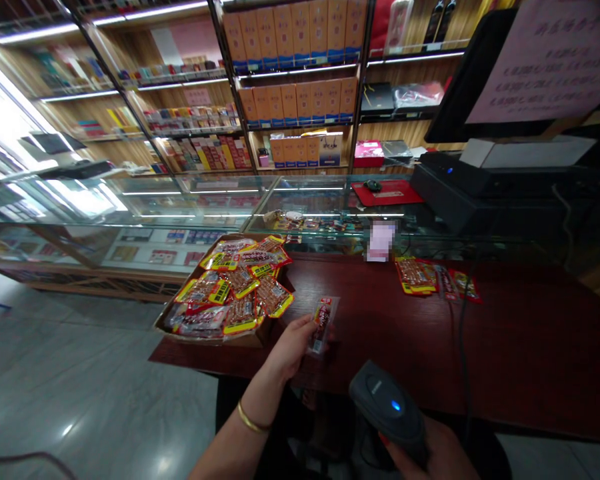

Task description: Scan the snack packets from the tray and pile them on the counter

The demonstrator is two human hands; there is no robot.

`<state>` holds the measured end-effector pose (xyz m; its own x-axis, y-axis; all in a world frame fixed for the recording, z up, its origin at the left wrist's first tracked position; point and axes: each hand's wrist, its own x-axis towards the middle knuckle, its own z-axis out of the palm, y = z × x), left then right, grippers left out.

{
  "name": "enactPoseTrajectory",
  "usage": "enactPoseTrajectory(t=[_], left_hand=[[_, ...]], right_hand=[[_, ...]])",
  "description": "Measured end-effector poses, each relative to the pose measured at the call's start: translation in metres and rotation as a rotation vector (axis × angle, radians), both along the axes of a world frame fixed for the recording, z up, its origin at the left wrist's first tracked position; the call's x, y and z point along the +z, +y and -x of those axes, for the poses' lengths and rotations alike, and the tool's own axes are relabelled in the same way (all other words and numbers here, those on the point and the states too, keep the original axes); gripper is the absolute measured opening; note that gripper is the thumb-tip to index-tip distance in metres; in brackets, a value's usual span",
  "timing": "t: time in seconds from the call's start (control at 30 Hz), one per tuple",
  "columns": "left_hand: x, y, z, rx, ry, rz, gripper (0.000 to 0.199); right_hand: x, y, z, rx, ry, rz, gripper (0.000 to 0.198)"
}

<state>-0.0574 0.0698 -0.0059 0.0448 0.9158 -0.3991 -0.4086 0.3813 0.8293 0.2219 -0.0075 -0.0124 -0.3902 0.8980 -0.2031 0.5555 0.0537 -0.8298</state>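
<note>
My left hand (296, 343) pinches a small clear snack packet (323, 321) with a dark red label, held just above the desk. A gold bangle circles that wrist. In my right hand (433, 450) is a black barcode scanner (385, 403) with a blue light on top, its head tilted toward the packet. Left of the packet stands an open cardboard box (250, 337) heaped with red and yellow snack packets (243, 280). More snack packets (417, 275) lie in a small group on the desk to the right.
The dark red desk (365, 320) meets a glass display counter (220, 203) behind it. A cable (463, 360) runs across the desk at right. A monitor (460, 87), a black machine (480, 193) and a red mouse pad (395, 193) sit beyond. Stocked shelves (300, 73) line the wall.
</note>
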Motion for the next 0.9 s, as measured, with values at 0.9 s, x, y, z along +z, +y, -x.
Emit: enactPoseTrajectory(t=[0.9], left_hand=[[0.001,0.185,-0.196,-0.255,0.425,-0.14,0.03]], right_hand=[[-0.054,0.056,-0.034,-0.606,0.679,0.054,0.058]])
